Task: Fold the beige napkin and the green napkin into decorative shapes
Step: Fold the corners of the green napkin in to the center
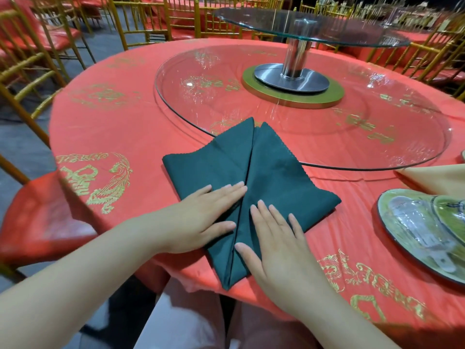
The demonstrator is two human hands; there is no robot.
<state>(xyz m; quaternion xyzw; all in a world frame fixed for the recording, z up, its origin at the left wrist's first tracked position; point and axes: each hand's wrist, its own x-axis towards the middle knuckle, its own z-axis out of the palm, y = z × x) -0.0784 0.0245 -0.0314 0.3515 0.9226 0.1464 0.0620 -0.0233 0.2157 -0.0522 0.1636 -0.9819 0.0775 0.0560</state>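
Green napkin (264, 172) lies pressed flat under both hands (201, 212).

The beige napkin (439, 178) shows only as a wedge at the right edge; the rest is cut off, so its fold cannot be told. The plate (385, 207) just below it also runs out past the right edge, and the clear things lying on it are too smeared by glare to name. The left hand (201, 217) and right hand (279, 245) lie flat on the green napkin (274, 172), hiding the near stretch of its two flaps. A pale sliver (463, 156) at the right edge is too small to identify. The counter (113, 137) is cut off on the right, and the chairs (32, 71) at left are blurred
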